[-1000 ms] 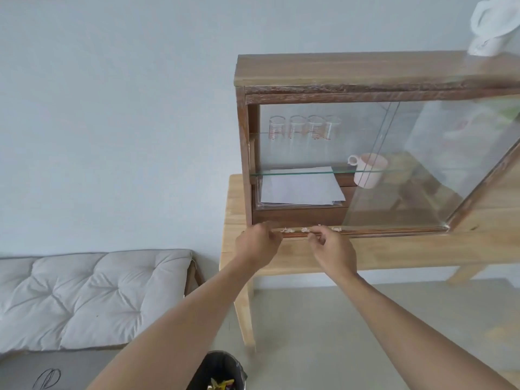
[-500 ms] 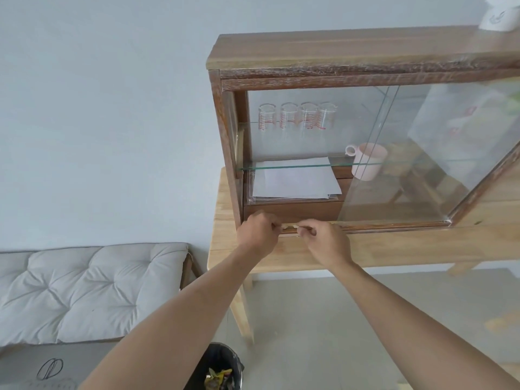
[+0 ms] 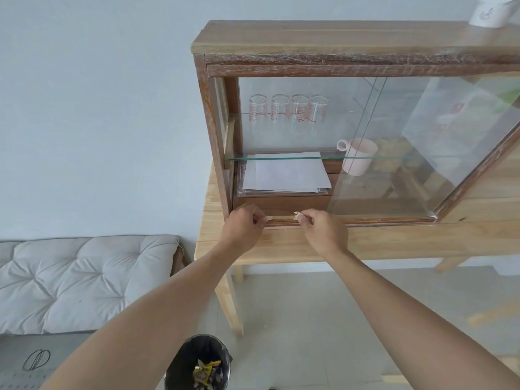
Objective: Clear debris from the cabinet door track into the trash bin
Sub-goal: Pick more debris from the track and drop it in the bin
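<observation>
A wooden cabinet (image 3: 337, 38) with glass sliding doors stands on a light wooden table (image 3: 394, 240). Its lower door track (image 3: 282, 219) runs along the front bottom edge. My left hand (image 3: 243, 228) pinches a small pale scrap of debris (image 3: 268, 218) at the track's left end. My right hand (image 3: 323, 230) pinches another pale scrap (image 3: 297, 216) just right of it. A black trash bin (image 3: 198, 364) with wrappers inside stands on the floor below, between my forearms.
Inside the cabinet are several measuring glasses (image 3: 287, 111), a pink mug (image 3: 358, 156) and a stack of paper (image 3: 285, 174). A white jug (image 3: 491, 9) sits on top. A grey tufted cushion (image 3: 78, 280) lies at the left. The glass door (image 3: 422, 150) covers the right half.
The view has shifted closer and to the right of the cabinet. Both hands stay at the track; the loose scraps seen lying along it earlier are now pinched in my fingers.
</observation>
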A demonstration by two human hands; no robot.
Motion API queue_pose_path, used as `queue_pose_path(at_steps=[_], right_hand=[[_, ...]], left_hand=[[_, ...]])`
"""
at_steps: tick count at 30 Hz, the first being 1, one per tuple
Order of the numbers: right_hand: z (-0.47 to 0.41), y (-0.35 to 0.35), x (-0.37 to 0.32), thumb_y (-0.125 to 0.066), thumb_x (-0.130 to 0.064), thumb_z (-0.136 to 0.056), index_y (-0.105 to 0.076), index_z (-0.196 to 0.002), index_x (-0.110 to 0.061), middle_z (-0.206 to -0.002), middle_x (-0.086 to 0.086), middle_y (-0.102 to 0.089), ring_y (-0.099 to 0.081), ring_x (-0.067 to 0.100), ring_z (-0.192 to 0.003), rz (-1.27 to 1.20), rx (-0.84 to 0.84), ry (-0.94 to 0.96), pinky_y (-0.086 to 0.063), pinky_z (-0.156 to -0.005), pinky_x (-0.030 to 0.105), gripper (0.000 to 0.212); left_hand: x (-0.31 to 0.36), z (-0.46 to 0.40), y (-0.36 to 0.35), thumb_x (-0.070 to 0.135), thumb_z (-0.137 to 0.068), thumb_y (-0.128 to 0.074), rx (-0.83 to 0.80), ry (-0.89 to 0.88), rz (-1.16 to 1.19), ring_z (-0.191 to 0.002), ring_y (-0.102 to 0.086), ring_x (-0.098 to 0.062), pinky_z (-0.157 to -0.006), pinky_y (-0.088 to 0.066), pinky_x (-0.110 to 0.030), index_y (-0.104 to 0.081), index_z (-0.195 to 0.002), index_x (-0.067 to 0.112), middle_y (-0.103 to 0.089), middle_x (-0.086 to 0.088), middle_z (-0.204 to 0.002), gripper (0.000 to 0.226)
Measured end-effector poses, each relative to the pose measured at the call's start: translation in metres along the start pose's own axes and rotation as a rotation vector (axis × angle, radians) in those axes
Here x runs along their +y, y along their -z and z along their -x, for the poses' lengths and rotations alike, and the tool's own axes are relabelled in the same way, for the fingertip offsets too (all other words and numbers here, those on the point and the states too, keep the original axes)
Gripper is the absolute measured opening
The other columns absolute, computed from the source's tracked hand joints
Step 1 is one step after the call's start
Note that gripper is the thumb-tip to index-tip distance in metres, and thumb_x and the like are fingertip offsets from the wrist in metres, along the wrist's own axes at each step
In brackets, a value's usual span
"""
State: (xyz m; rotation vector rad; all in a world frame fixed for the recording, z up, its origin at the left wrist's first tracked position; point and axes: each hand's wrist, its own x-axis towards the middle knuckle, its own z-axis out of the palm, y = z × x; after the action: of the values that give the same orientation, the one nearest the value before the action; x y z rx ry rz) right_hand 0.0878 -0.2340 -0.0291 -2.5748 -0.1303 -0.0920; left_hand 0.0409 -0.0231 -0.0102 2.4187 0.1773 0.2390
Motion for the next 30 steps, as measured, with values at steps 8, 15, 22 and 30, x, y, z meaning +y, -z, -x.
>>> queue_pose_path(at_steps=[8,15,22,30], right_hand=[[0.005,0.004,-0.004,-0.053,-0.042,-0.110,-0.069,-0.107,-0.023,-0.086,0.002,-0.079,-0.074,0.037,-0.088,0.095,0.008,0.102,-0.039,-0.062,0.036,0.025],[0.071,-0.014,-0.049,-0.059,-0.047,-0.105,-0.070,-0.102,-0.029,-0.074,-0.002,-0.074,-0.066,0.027,-0.075,-0.150,-0.159,0.170,-0.047,-0.065,0.039,0.022],[0.152,-0.098,-0.085,-0.056,-0.049,-0.107,-0.064,-0.099,-0.028,-0.056,-0.007,-0.057,-0.054,0.013,-0.057,-0.083,-0.473,0.343,-0.032,-0.052,0.033,0.023],[0.208,-0.249,-0.073,-0.055,-0.046,-0.106,-0.063,-0.097,-0.031,-0.072,-0.008,-0.066,-0.062,0.024,-0.076,0.078,-0.774,0.337,-0.042,-0.066,0.038,0.019]], left_hand=[[-0.011,0.028,0.017,0.025,-0.095,-0.069,0.030,-0.036,0.047,-0.086,-0.062,-0.011,-0.074,-0.050,-0.029,-0.074,-0.093,0.020,-0.072,0.005,-0.098,0.008],[-0.046,0.086,0.054,0.025,-0.095,-0.068,0.008,-0.002,0.011,-0.072,-0.059,-0.002,-0.068,-0.046,-0.026,-0.072,-0.090,0.023,-0.068,0.011,-0.092,0.006],[-0.141,0.183,0.073,0.031,-0.092,-0.072,0.017,0.288,-0.015,-0.077,-0.061,-0.011,-0.062,-0.043,-0.025,-0.075,-0.089,0.018,-0.067,0.010,-0.084,0.014],[-0.269,0.276,0.006,0.047,-0.090,-0.070,-0.010,0.681,0.002,-0.076,-0.066,-0.017,-0.068,-0.054,-0.034,-0.073,-0.083,0.031,-0.071,0.012,-0.081,0.018]])
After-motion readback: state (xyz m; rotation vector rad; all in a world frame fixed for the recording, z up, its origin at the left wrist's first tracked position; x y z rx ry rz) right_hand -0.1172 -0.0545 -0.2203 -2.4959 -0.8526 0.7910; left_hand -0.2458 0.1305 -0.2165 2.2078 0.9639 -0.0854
